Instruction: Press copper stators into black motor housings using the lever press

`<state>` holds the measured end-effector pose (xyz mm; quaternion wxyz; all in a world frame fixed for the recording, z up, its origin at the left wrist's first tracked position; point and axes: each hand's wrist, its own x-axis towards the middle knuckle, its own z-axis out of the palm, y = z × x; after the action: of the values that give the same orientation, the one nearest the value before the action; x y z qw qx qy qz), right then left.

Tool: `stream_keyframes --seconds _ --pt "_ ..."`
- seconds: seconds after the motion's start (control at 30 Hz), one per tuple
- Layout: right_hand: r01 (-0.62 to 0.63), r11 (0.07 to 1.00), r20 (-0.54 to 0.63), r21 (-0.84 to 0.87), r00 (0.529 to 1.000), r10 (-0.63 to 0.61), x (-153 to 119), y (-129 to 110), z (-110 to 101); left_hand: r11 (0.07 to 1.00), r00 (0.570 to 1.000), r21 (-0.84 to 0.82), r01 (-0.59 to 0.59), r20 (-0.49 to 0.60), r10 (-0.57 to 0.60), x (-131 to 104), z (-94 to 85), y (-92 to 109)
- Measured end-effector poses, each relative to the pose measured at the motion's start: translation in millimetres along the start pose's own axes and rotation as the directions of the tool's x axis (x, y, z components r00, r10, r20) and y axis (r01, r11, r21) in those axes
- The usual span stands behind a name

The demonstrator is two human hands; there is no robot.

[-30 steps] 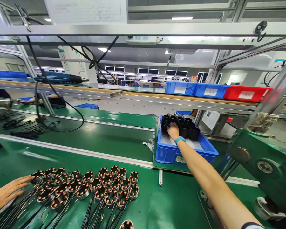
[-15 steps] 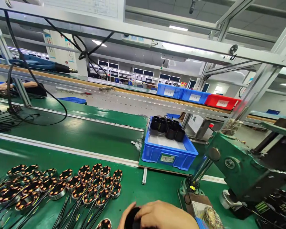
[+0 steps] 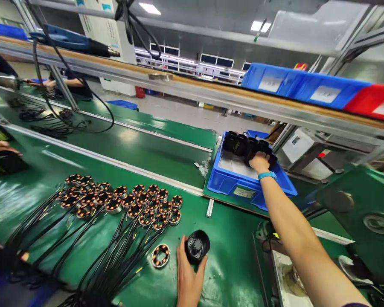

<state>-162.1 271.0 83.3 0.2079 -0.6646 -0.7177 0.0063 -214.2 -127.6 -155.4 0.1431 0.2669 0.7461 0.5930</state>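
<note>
Clasping left hand (image 3: 190, 270): black cylindrical cup (image 3: 197, 247), six o'clock.
Right hand (image 3: 260, 161): at similar cups (image 3: 239, 146) in blue plastic bin (image 3: 222, 183), three o'clock; grasp unclear.
Copper-wound metal ring (image 3: 153, 257): cup's nine o'clock.

We see a black cup (image 3: 202, 245) in our left hand (image 3: 190, 273), a grey toothed pattern on its inner floor. Just left of that hand, a ring (image 3: 155, 263) is silver, dotted with copper around its inside; farther left and beyond, other rings (image 3: 113, 207) repeat those copper spots above black wires (image 3: 102, 279) flecked with yellow. Beneath the hand, our table (image 3: 237, 256) is green. By our right hand (image 3: 259, 161), we see a light blue wristband (image 3: 267, 175), black cups (image 3: 240, 145) and a blue bin (image 3: 222, 183) with a whitish label (image 3: 244, 192). Beyond that hand we find blue boxes (image 3: 281, 76) and a red box (image 3: 368, 100).
</note>
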Motion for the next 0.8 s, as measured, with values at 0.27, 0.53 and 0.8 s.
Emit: stream_keyframes --seconds 0.27,0.53,0.8 --pt "0.086 0.988 -0.234 0.127 0.971 -0.054 -18 0 -26 0.999 0.998 -0.004 0.05 0.037 -0.05 3 -8.0 -5" --pt "0.65 0.694 -0.553 0.31 0.717 -0.424 -207 33 -84 0.979 0.996 0.201 0.014 -0.084 0.003 7 18.5 37" --pt "0.599 0.743 -0.237 0.298 0.801 -0.55 -333 114 44 0.931 0.981 0.334 -0.151 -0.066 0.183 -38 -29.4 32"
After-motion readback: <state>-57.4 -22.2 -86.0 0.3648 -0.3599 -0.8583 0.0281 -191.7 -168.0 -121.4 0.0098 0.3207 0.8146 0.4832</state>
